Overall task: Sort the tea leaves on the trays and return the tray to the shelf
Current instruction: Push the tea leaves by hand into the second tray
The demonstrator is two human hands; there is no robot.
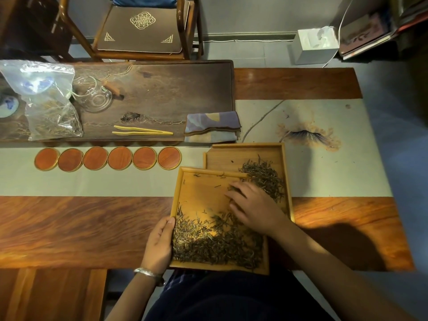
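**Sorting under way, most leaves still in the near tray**

Fingers (234, 193) of the right hand (251, 208) lie spread and nearly straight, pressed flat on the floor of the near bamboo tray (199, 195). They grip nothing that can be seen; their tips rest among a few loose tea leaves close to the tray's far right corner, where its rim overlaps the far bamboo tray (231, 157). The left hand (159, 243) holds the near tray's left rim, thumb over the edge and the other fingers hidden under it, steadying it at the table's front edge.

Judging by how the leaves lie, the work looks partly done. A small heap of sorted tea leaves (264, 176) sits in the far tray, just beyond the right fingertips and apart from them. The main pile of tea leaves (215, 244) covers the near half of the near tray, beneath and behind the right palm, with the left thumb touching its edge. The tray's middle is mostly bare wood with scattered strands.

What remains, as it appears: moving the larger pile across, then carrying a tray to the shelf, which is not in view.
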